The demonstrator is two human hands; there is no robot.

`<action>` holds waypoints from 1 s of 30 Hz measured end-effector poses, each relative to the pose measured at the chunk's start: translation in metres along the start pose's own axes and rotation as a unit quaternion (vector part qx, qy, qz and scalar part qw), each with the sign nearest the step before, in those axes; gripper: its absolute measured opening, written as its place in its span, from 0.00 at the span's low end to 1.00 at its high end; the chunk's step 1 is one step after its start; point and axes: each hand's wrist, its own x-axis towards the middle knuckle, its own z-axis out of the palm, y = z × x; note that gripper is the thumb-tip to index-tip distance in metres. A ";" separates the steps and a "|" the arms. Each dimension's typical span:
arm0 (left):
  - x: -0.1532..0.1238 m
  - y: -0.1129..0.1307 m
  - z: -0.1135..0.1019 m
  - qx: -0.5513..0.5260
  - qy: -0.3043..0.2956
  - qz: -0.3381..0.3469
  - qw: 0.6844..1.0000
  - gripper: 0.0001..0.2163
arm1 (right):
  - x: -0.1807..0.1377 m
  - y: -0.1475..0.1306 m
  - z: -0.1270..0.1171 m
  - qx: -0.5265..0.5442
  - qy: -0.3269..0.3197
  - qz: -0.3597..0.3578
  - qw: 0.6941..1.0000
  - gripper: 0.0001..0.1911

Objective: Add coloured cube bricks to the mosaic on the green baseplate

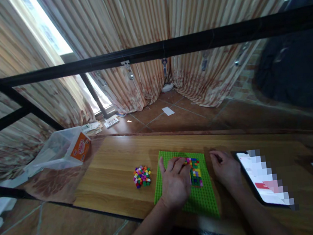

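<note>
The left hand (176, 181) lies flat and open on the bumpy green plate (202, 201). The right hand (226, 168) rests beside the plate, fingers loosely curled, holding nothing.

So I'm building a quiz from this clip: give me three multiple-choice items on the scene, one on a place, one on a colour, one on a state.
1. Where is the pile of loose bricks?
A. left of the baseplate
B. on the tablet
C. in the plastic box

2. What colour is the baseplate?
A. blue
B. green
C. white

3. How is the right hand?
A. lifted, holding a brick
B. resting on the table by the baseplate edge
C. on the tablet screen

Answers: 1 A, the pile lies on the table left of the left hand. 2 B, the plate is bright green. 3 B, it lies between baseplate and tablet.
</note>
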 end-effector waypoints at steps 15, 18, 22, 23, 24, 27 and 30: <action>-0.015 0.010 -0.014 0.030 -0.049 -0.038 0.998 0.17 | 0.000 0.013 -0.003 -0.069 -0.063 0.026 0.995 0.20; -0.035 0.003 -0.028 0.018 -0.012 -0.098 0.995 0.18 | 0.001 0.015 -0.003 -0.083 -0.070 0.041 0.993 0.20; -0.071 -0.028 -0.051 0.038 0.045 -0.236 0.970 0.14 | 0.003 0.017 -0.003 -0.087 -0.075 0.035 0.993 0.20; -0.079 -0.037 -0.056 0.046 0.056 -0.272 0.960 0.12 | 0.003 0.017 -0.003 -0.085 -0.075 0.037 0.993 0.20; -0.085 -0.045 -0.061 0.052 0.063 -0.301 0.950 0.11 | 0.003 0.017 -0.004 -0.086 -0.076 0.042 0.992 0.20; -0.097 -0.063 -0.071 0.061 0.034 -0.335 0.939 0.10 | 0.002 0.015 -0.006 -0.088 -0.084 0.041 0.992 0.21; -0.099 -0.069 -0.074 0.082 0.005 -0.344 0.936 0.09 | 0.002 0.013 -0.008 -0.092 -0.094 0.042 0.990 0.21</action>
